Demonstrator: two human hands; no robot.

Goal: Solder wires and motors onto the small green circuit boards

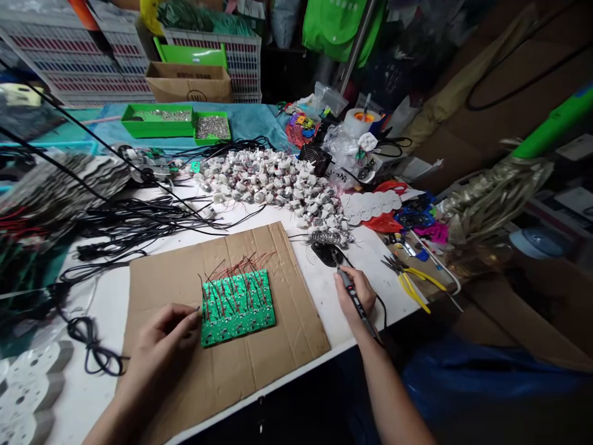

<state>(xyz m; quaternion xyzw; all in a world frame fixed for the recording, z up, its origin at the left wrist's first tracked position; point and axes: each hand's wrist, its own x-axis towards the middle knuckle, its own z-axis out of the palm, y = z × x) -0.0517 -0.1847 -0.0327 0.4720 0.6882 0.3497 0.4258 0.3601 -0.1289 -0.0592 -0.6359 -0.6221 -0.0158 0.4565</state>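
A green circuit board (238, 324) lies on a flat piece of cardboard (296, 309), with rows of thin black and red wires rising from its upper part. At its left edge is my left hand (169, 330), thumb and fingers pinched together; what they grip, perhaps a thin dark wire end, is too small to make out. My right hand (364, 296) is wrapped round a grey soldering iron (353, 295) with a small display. The iron's tip points at the black base of a soldering stand (328, 253), beside its metal coil (324, 237); whether they touch I cannot tell.
Behind the cardboard spreads a heap of small white parts (273, 176) with wires. Black cables (139, 216) lie at the left. Yellow-handled pliers (412, 281) rest near the right table edge. Green trays (157, 120) of small metal pieces and a cardboard box (188, 83) stand at the back.
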